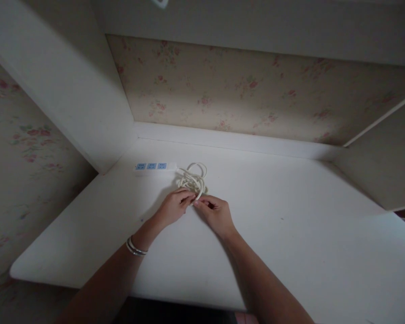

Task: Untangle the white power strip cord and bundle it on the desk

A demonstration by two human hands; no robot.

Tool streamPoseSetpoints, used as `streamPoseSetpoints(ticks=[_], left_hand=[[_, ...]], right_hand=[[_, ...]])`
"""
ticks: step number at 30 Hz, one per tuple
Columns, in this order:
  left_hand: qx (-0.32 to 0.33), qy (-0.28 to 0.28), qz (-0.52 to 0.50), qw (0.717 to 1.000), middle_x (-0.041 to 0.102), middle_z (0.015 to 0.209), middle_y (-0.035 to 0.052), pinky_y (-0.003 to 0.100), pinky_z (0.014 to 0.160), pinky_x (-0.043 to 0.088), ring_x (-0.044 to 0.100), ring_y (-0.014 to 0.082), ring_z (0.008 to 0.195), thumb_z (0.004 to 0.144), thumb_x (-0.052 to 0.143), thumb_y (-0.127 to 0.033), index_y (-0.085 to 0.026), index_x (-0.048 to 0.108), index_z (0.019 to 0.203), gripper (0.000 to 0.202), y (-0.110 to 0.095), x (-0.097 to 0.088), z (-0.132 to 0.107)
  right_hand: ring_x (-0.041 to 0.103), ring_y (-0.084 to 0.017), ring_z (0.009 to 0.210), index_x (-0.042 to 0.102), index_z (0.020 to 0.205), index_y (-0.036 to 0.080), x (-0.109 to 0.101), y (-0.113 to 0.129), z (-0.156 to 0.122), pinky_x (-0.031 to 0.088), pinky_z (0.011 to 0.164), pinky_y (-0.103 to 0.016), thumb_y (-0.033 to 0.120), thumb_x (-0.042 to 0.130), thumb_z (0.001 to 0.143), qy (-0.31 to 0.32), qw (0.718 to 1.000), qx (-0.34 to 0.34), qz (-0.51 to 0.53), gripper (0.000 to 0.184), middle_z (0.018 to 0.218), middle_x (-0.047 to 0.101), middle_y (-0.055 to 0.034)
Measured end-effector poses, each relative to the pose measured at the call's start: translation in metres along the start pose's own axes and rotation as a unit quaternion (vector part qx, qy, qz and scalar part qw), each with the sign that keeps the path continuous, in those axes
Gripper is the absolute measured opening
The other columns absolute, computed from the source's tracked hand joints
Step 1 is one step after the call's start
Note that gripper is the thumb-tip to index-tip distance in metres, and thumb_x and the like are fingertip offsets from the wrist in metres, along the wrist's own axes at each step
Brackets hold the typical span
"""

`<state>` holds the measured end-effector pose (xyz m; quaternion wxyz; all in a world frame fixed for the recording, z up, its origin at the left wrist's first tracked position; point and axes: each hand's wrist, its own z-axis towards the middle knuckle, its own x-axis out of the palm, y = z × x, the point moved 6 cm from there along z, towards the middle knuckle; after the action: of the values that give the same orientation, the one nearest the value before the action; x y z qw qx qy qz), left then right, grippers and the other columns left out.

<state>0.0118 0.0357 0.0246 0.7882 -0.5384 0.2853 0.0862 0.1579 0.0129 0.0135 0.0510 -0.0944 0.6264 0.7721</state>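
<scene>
A white power strip [171,167] with blue socket faces lies on the white desk. From its right end runs a cream power cord [191,181], bunched in a loose, tangled coil with one loop standing out at the back. My left hand [174,205] is closed at the near left side of the coil, its fingers pinching the cord. On the right side my right hand [216,213] pinches the cord between thumb and fingers. The two hands almost meet. The cord's plug end cannot be made out.
The white desk [290,252] has a rounded corner at the front left. A low white ledge [236,140] runs along the back under flowered wallpaper [222,90]. White side panels [87,112] stand left and right, and a shelf [256,29] hangs above.
</scene>
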Motion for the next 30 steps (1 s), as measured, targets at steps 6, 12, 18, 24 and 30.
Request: streamPoseSetpoints(ticks=[6,12,18,24,30], left_hand=[[0.006,0.028,0.002,1.000,0.059,0.089,0.0028,0.023,0.063,0.048,0.055,0.0111,0.070,0.090,0.051,-0.043,-0.017,0.066,0.082,0.031,-0.011,0.000,-0.003],[0.016,-0.007,0.020,1.000,0.057,0.086,0.0031,0.021,0.058,0.046,0.055,0.0105,0.069,0.087,0.058,-0.041,-0.018,0.067,0.084,0.024,-0.004,0.000,-0.003],[0.034,0.015,0.023,0.999,0.064,0.093,0.0046,0.021,0.061,0.049,0.056,0.0100,0.067,0.088,0.057,-0.034,-0.019,0.068,0.090,0.019,-0.008,0.001,-0.006],[0.027,-0.066,0.040,0.997,0.067,0.102,0.0052,0.021,0.064,0.050,0.061,0.0128,0.079,0.089,0.055,-0.033,-0.021,0.068,0.095,0.020,-0.012,-0.015,-0.005],[-0.166,-0.210,-0.043,0.963,0.067,0.105,0.0079,0.019,0.049,0.046,0.062,0.0113,0.065,0.088,0.052,-0.047,-0.017,0.060,0.107,0.036,0.030,-0.037,-0.003]], right_hand=[[0.054,-0.017,0.073,0.077,0.097,0.029,-0.010,0.011,-0.001,0.044,0.071,-0.030,0.042,0.058,0.089,-0.033,0.990,-0.079,-0.112,0.024,0.076,0.061,-0.0035],[0.054,-0.019,0.094,0.075,0.094,0.027,-0.021,0.005,0.005,0.046,0.085,-0.032,0.039,0.069,0.081,-0.075,0.978,-0.129,-0.142,0.019,0.101,0.054,-0.0061],[0.054,-0.024,0.102,0.061,0.115,0.018,-0.036,-0.013,0.012,0.045,0.093,-0.040,0.027,0.065,0.078,-0.119,0.955,-0.090,-0.257,0.038,0.111,0.058,-0.0117],[0.053,-0.027,0.107,0.056,0.123,0.015,-0.037,-0.022,0.013,0.042,0.093,-0.042,0.020,0.051,0.085,-0.094,0.920,-0.058,-0.377,0.040,0.118,0.060,-0.0156],[0.055,-0.026,0.102,0.058,0.119,0.013,-0.040,-0.025,0.014,0.043,0.090,-0.041,0.025,0.046,0.090,-0.103,0.931,-0.055,-0.347,0.033,0.108,0.064,-0.0157]])
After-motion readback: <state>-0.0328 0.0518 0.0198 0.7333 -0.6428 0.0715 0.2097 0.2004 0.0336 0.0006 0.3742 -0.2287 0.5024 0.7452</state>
